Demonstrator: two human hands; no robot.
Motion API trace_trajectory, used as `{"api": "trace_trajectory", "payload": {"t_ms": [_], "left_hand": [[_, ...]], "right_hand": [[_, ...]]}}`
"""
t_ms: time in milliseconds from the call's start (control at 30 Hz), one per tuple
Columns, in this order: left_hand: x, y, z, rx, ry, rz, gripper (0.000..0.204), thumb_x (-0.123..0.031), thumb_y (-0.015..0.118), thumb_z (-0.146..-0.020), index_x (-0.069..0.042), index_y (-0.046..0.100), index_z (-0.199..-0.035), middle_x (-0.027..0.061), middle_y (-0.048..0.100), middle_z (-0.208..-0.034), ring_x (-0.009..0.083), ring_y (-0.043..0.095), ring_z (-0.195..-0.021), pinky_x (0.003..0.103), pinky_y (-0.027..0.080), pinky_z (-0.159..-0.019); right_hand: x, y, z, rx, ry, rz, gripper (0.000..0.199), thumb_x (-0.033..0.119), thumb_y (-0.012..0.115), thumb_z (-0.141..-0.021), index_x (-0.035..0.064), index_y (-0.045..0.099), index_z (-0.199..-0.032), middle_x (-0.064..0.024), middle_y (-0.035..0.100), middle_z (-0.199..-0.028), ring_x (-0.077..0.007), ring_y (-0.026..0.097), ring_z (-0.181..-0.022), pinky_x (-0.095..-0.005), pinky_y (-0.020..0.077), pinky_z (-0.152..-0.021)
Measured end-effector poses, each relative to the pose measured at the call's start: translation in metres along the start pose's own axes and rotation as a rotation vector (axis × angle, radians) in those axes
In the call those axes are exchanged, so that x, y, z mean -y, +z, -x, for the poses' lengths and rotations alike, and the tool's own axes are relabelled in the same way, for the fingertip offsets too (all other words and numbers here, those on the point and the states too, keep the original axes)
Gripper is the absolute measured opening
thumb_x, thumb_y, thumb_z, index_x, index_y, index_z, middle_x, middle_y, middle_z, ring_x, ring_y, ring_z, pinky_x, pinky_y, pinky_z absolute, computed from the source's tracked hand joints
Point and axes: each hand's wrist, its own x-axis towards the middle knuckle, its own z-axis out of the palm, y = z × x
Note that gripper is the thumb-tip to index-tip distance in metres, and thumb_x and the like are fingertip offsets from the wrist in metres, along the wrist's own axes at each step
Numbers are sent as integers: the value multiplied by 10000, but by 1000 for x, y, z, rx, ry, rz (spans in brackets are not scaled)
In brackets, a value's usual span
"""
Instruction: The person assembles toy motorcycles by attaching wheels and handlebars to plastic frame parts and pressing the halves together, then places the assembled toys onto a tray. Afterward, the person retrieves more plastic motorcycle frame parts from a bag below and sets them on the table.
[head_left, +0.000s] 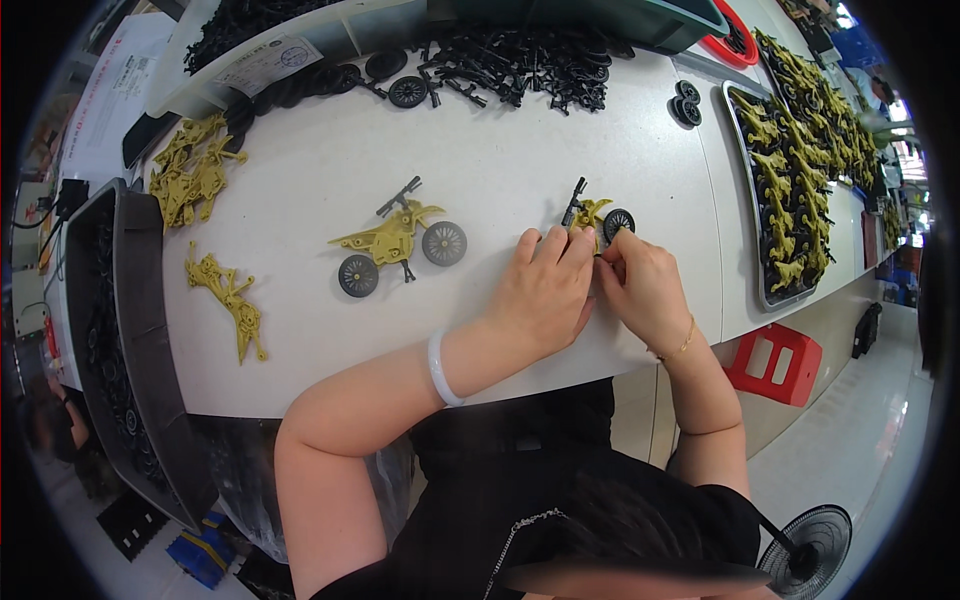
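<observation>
Both of my hands meet on a small yellow toy motorbike (592,214) on the white table (300,170). My left hand (545,290) covers its rear part, fingers closed over it. My right hand (640,285) pinches it next to the black front wheel (618,222). Black handlebars stick up at the bike's far end. A finished yellow toy motorbike (398,240) with two black wheels lies to the left, apart from my hands.
Loose yellow frames (228,298) and a pile of them (190,170) lie at left. Black parts (520,62) and wheels (408,92) sit at the back. A tray (745,200) with several yellow bikes stands right. A dark bin (130,330) hangs at left; red stool (775,362) below.
</observation>
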Motion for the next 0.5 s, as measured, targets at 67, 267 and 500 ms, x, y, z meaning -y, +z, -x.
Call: {"api": "trace_trajectory", "payload": {"t_ms": [67, 267, 500], "left_hand": [[1, -1, 1, 21, 2, 24, 669, -240, 689, -694, 73, 458, -1239, 102, 522, -1090, 227, 473, -994, 386, 339, -848], [2, -2, 1, 28, -11, 35, 709, -248, 710, -654, 71, 458, -1235, 104, 502, -1119, 237, 462, -1007, 401, 341, -841], [0, -6, 3, 51, -33, -16, 701, -332, 694, -690, 12, 463, -1255, 137, 448, -1267, 292, 391, -1172, 502, 290, -971]], "right_hand": [[2, -4, -6, 176, 72, -27, 93, 23, 604, -758, 3, 513, -754, -168, 596, -646, -346, 591, -618, -406, 471, -577], [4, -7, -11, 239, 190, -89, 89, 39, 580, -780, -3, 503, -765, -194, 594, -660, -382, 589, -642, -439, 472, -599], [9, 9, -2, 11, 109, 47, 67, 35, 548, -797, 17, 496, -836, -218, 600, -713, -420, 593, -701, -478, 466, -606]]}}
